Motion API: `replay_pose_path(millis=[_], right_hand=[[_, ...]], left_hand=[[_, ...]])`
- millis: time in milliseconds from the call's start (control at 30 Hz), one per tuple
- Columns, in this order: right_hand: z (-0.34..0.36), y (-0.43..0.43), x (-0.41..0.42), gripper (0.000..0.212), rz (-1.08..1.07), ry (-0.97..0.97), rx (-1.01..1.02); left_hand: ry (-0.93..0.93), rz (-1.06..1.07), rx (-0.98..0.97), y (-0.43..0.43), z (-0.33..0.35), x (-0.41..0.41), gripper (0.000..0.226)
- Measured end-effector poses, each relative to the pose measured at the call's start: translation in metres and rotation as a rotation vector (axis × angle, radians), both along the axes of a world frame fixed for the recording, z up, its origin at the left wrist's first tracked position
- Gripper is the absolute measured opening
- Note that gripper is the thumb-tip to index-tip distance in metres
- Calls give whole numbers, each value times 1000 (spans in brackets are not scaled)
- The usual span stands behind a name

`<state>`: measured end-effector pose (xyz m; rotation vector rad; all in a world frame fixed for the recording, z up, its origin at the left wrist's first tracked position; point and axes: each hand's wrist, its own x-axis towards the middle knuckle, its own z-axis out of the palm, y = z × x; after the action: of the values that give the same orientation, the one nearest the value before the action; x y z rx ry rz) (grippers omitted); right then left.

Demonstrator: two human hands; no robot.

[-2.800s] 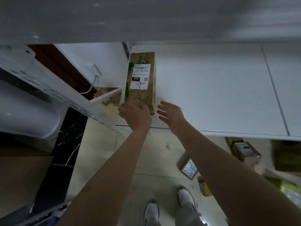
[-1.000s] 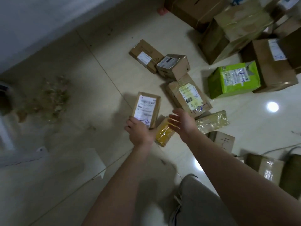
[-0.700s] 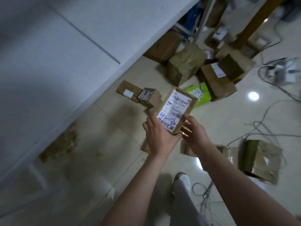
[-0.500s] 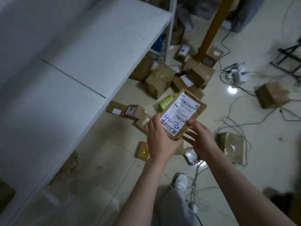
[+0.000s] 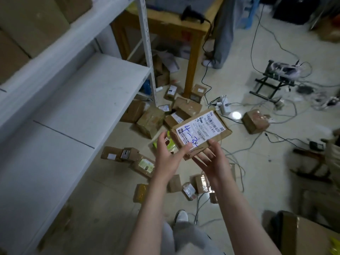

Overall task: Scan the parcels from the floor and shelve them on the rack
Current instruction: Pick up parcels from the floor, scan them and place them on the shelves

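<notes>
above the floor (image 5: 110,199) the parcel (image 5: 200,133) is in the air between your two hands, tilted, and its white label (image 5: 201,130) with blue handwriting faces up at you. your right grip (image 5: 211,162) lies palm up beneath the near end, wide, with fingers straight and spread so the box rests on them and the thumb standing beside the near edge. your left grip (image 5: 166,155) is wide too: the fingers are straight and clear of the box at its left side, and only the thumb lies across the near corner of the label. neither hand curls round it.

to your left runs the white rack (image 5: 88,100), with brown cartons (image 5: 27,24) on the shelf above. more parcels (image 5: 150,122) lie scattered on the floor by the rack's upright and below your hands, among them a green parcel (image 5: 170,144) half hidden behind the left grip and a yellow parcel (image 5: 140,192) nearer your feet. ahead stands the wooden counter (image 5: 193,26) with a black scanner (image 5: 191,14) on top, its cable hanging off the edge. another person's legs (image 5: 220,37) stand just beside it. cables and a white power strip (image 5: 223,105) lie on the tiles to the right.
</notes>
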<state>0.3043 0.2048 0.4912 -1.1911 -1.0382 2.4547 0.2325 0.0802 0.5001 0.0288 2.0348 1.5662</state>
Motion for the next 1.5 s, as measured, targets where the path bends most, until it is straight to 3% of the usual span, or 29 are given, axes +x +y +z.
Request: replay_pose_path(millis=[67, 167, 267, 333, 433, 500, 567, 767, 933, 1133, 1233, 1367, 1500], right_hand=[[7, 13, -5, 24, -42, 11, -18], [15, 30, -18, 26, -61, 33, -72], [22, 47, -41, 24, -34, 38, -113], [22, 60, -59, 26, -22, 32, -102], [25, 80, -90, 35, -112, 32, -72], [31, 92, -109, 36, -191, 41, -44], [37, 101, -127, 20, -224, 91, -46], [43, 125, -168, 11, -218, 144, -82], [35, 165, -213, 10, -211, 135, -95], [22, 242, -300, 6, -94, 66, -60], [25, 303, -353, 15, 57, 56, 42], [42, 380, -410, 23, 270, 42, 138], [54, 438, -445, 15, 422, 110, 183]], left_hand=[[-159, -8, 44, 11, 8, -18, 114], [-306, -15, 126, 26, 15, -42, 58], [-341, 43, 167, 43, 19, -64, 42], [-338, 85, 188, 55, 22, -83, 42], [-292, 95, 171, 68, 33, -122, 66], [-241, 46, 157, 71, 41, -147, 57], [-209, 12, 152, 71, 48, -170, 41], [-153, 10, 160, 85, 56, -217, 36], [-110, 67, 173, 126, 51, -251, 45], [-135, 166, 115, 190, 30, -314, 55], [-139, 215, 108, 237, 30, -349, 65], [-156, 277, 112, 299, 43, -382, 48], [-169, 221, 56, 342, 60, -396, 27]])
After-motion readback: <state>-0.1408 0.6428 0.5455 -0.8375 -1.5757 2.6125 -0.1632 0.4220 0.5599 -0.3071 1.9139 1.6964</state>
